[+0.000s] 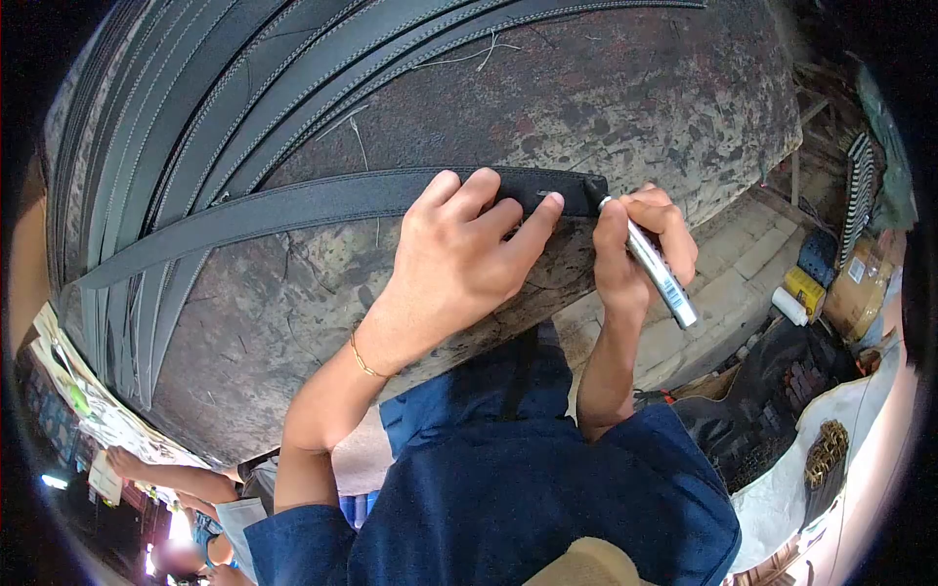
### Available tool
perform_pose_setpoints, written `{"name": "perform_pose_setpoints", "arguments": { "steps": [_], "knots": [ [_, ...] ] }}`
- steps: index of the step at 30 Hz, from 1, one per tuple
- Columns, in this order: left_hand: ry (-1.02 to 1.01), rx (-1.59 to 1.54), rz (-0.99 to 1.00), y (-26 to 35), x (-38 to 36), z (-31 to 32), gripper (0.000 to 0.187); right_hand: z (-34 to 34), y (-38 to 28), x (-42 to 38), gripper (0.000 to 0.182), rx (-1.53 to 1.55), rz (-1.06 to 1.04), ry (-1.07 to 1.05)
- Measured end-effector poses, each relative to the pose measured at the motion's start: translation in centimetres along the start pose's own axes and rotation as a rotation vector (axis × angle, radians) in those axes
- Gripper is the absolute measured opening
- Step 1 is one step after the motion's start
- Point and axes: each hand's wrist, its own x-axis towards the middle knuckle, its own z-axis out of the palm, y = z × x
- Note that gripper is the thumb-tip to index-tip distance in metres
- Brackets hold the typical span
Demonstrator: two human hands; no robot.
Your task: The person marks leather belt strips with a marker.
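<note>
A black belt strap (322, 202) with stitched edges lies across the worn table, its squared end to the right. Near that end is a small slot. My left hand (469, 234) bears down on the strap, fingers curled over it and thumb beside the slot. Between the fingers of my right hand (640, 244) is a silver-and-black marker pen (657, 266), its dark tip touching the strap's end. The underside of the strap beneath my left fingers is hidden.
Several more stitched straps (225, 107) fan over the left and far side of the mottled table (625, 88). Loose threads (486, 49) lie there. At right on the floor are a cardboard box (860, 288) and a yellow container (804, 291). Another person's arm (176, 476) shows lower left.
</note>
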Motion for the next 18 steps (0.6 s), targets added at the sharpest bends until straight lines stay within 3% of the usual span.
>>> {"name": "perform_pose_setpoints", "arguments": {
  "steps": [18],
  "knots": [
    [-0.015,-0.001,-0.007,0.02,0.01,-0.07,0.030,-0.18,-0.34,0.19,0.018,0.005,0.007,-0.014]
  ]
}}
